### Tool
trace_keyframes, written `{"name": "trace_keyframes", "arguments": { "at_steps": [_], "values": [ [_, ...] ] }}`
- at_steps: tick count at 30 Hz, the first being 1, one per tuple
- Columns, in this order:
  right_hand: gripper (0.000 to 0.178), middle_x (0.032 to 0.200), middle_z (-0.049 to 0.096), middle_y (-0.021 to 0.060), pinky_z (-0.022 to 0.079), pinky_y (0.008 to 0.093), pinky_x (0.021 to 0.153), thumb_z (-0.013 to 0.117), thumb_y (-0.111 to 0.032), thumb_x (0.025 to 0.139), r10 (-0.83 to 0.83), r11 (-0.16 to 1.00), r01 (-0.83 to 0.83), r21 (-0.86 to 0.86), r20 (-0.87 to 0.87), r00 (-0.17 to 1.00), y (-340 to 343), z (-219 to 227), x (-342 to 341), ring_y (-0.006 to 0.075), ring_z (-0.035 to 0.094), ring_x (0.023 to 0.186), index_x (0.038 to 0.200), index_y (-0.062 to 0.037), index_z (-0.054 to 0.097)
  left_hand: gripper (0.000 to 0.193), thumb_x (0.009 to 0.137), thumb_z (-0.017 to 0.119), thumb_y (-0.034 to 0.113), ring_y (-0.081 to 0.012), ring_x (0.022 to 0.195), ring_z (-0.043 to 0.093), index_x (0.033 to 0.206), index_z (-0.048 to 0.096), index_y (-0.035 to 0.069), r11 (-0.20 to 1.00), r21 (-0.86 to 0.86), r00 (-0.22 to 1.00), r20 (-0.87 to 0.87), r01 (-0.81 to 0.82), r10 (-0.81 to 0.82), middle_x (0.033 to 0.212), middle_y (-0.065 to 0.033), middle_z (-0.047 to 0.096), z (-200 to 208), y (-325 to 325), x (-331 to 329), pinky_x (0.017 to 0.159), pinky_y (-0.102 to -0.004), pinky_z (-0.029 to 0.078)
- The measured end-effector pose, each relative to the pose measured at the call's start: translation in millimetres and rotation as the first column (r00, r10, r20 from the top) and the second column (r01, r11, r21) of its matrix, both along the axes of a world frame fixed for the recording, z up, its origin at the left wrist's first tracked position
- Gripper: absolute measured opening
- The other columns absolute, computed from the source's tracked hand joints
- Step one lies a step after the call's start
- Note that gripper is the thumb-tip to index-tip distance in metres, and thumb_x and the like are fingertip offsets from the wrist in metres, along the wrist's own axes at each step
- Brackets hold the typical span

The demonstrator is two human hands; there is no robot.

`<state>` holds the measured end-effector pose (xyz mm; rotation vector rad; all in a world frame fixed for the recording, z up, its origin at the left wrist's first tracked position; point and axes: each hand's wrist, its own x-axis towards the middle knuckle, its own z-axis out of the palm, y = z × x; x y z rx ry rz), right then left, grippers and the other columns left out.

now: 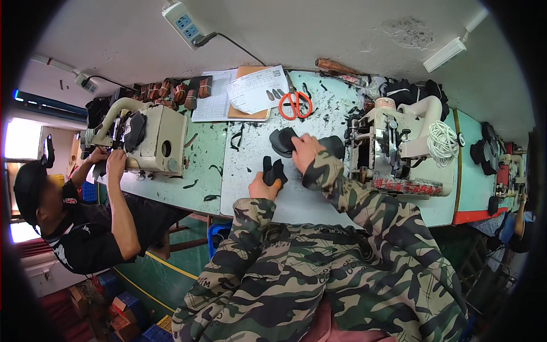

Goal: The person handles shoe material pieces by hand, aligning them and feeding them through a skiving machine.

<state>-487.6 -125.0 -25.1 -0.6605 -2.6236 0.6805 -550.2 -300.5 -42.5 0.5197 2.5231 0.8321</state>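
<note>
My left hand (264, 187) is closed on a folded black leather-like piece (276, 170), which stands up from its fingers just above the white table. Farther off and slightly right, my right hand (307, 153) reaches over the table, its fingertips pinching the edge of a curved black piece (281, 141). Another dark piece (332, 146) lies beside my right wrist, partly covered by the camouflage sleeve. The exact kind of these pieces cannot be made out.
A cream sewing-type machine (419, 142) with a white cord coil (443, 143) stands at right. Red-handled scissors (295, 106), papers (256, 91) and black scraps lie at the back. At left, another person (74, 211) works at a similar machine (154, 139).
</note>
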Motion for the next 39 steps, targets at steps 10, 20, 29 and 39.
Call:
{"name": "trace_keyframes", "arguments": {
  "at_steps": [10,20,29,39],
  "values": [
    [0.034,0.077,0.067,0.0102,0.051,0.0305,0.055,0.068,-0.027,0.078,0.245,0.652,0.117,-0.749,0.354,0.903,-30,-15,13,0.016,0.064,0.064,0.096,0.001,0.068,0.052,0.058,0.087,0.03,-0.0146,0.068,0.061,0.081,0.051,0.0,0.978,0.206,0.871,0.477,0.014,-0.113,0.073,-0.0109,0.062,-30,-8,-14,0.058,-0.0307,0.048],
    [0.026,0.084,0.066,0.0096,0.053,0.0243,0.054,0.066,-0.015,0.083,0.262,0.222,0.126,-0.967,0.184,0.947,-21,0,29,0.0138,0.064,0.073,0.097,0.007,0.065,0.03,0.077,0.073,0.008,-0.0138,0.069,0.064,0.093,0.05,0.0,0.92,0.369,0.655,0.729,-0.132,-0.198,0.079,-0.0084,0.065,21,-9,-13,0.059,-0.0265,0.053],
    [0.023,0.078,0.066,0.0082,0.054,0.0248,0.059,0.067,-0.015,0.083,0.219,0.346,0.006,-0.938,0.087,0.972,-9,48,31,0.0121,0.064,0.069,0.09,0.0066,0.065,0.036,0.079,0.07,0.006,-0.0136,0.075,0.064,0.108,0.053,-0.005,0.825,0.564,0.667,0.626,-0.031,-0.403,0.088,-0.0103,0.066,58,4,-23,0.063,-0.0249,0.052],
    [0.021,0.068,0.063,0.0125,0.048,0.0286,0.057,0.063,-0.011,0.074,0.086,0.65,-0.087,-0.755,-0.04,0.995,-4,95,72,0.0152,0.061,0.06,0.085,0.0058,0.064,0.034,0.073,0.076,0.01,-0.0111,0.071,0.062,0.097,0.057,-0.003,0.779,0.581,0.779,0.365,0.237,-0.509,0.08,-0.0072,0.065,108,33,-1,0.061,-0.0252,0.05]
  ]
}}
